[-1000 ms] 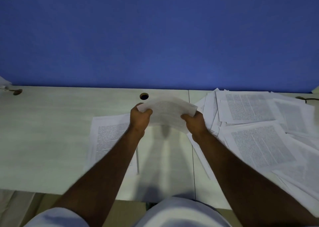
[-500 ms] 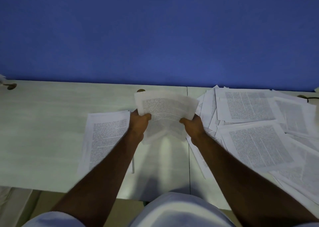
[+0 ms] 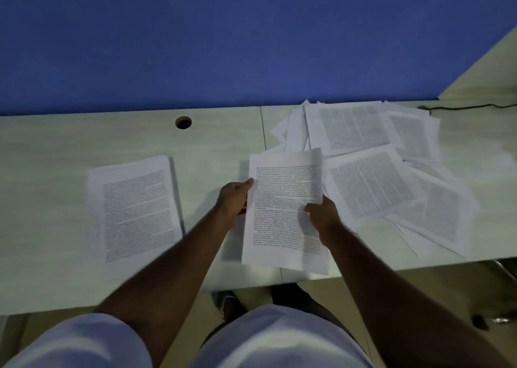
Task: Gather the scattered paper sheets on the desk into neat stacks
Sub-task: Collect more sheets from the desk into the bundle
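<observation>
Printed sheets held above pale wooden desk, edges pinched by left hand and right hand. Neat rectangular stack laid left; loose sheets spread right.

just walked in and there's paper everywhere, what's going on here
A person is tidying printed sheets on a pale desk. Both hands hold a small bundle of sheets above the desk: the left hand grips its left edge, the right hand its right edge. A neat stack already lies to the left. To the right, a scattered pile of sheets overlaps at all angles, not yet gathered.
</observation>
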